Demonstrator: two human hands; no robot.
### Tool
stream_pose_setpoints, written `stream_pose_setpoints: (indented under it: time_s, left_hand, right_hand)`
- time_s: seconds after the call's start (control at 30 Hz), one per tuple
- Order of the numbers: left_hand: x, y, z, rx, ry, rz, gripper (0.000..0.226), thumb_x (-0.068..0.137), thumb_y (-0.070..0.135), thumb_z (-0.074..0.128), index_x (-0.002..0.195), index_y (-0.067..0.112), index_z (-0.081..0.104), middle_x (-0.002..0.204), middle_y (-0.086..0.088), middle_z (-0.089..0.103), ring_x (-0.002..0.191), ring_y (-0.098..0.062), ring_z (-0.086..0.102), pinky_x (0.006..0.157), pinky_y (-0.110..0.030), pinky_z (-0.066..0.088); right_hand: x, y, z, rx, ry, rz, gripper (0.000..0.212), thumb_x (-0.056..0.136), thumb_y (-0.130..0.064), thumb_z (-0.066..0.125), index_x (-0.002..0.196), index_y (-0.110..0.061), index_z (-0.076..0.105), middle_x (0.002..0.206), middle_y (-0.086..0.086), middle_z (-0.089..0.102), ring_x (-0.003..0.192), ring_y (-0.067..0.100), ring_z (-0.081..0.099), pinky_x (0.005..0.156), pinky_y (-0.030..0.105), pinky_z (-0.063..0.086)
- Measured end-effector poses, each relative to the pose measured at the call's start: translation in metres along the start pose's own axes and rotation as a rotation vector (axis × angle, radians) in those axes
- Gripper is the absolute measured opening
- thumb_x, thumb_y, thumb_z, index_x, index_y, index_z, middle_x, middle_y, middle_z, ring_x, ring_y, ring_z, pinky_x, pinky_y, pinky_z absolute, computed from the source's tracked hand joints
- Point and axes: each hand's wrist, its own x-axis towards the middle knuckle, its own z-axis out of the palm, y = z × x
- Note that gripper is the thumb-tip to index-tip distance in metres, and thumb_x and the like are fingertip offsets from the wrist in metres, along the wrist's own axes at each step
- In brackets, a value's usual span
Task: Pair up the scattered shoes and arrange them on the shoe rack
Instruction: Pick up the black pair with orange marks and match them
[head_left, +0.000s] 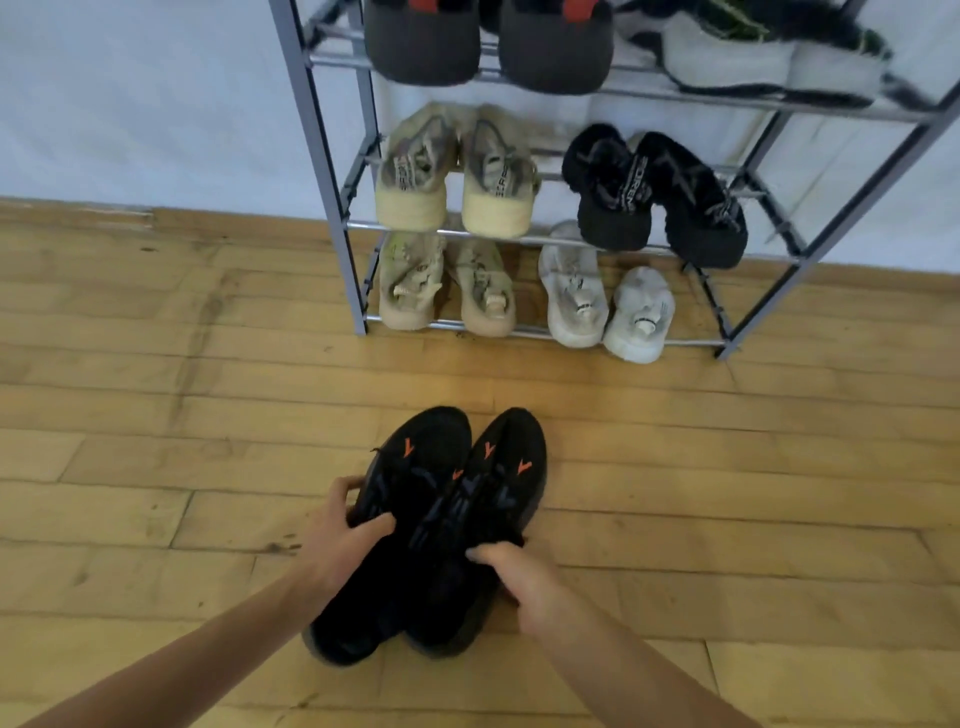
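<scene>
Left hand clamped on the left black knit sneaker with orange marks, right hand gripping its matching black sneaker, both side by side on the wooden floor before the grey metal shoe rack. Probably light, soft-sided, easily squashed; best held near the collar.

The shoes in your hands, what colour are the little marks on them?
Orange, on black shoes; the head view shows them.

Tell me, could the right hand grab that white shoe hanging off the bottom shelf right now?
Probably not: the right hand is gripping a black shoe, and the white shoe sits well beyond it across bare floor. Nothing blocks the path.
</scene>
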Motion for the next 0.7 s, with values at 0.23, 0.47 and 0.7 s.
stream_pose_setpoints:
  time_s: [0.23,0.47,0.7]
  left_hand:
    - [-0.007,0.045,-0.003,-0.381,-0.018,0.002,0.033,0.088,0.000,0.052,0.116,0.018,0.051,0.089,-0.013,0.065,0.073,-0.023,0.061,0.053,-0.026,0.050]
    - [-0.044,0.146,-0.014,-0.422,-0.183,0.278,0.047,0.085,0.007,0.063,0.126,0.030,0.051,0.108,-0.005,0.072,0.100,-0.024,0.066,0.076,-0.034,0.050]
    - [-0.125,0.244,-0.025,-0.466,-0.295,0.572,0.048,0.087,0.005,0.061,0.126,0.031,0.050,0.104,-0.005,0.075,0.103,-0.028,0.068,0.086,-0.041,0.052]
  right_hand:
    - [-0.018,-0.028,-0.025,-0.037,-0.062,-0.189,0.028,0.081,-0.001,0.063,0.102,-0.018,0.058,0.100,0.003,0.066,0.098,0.025,0.062,0.096,0.045,0.049]
    - [-0.097,-0.119,-0.078,0.105,-0.180,-0.501,0.039,0.083,0.004,0.060,0.115,-0.017,0.059,0.107,0.004,0.070,0.096,0.021,0.065,0.070,0.033,0.050]
    - [-0.214,-0.183,-0.115,0.107,-0.201,-0.824,0.031,0.085,0.007,0.057,0.102,-0.018,0.065,0.097,0.001,0.072,0.093,0.019,0.066,0.061,0.030,0.049]
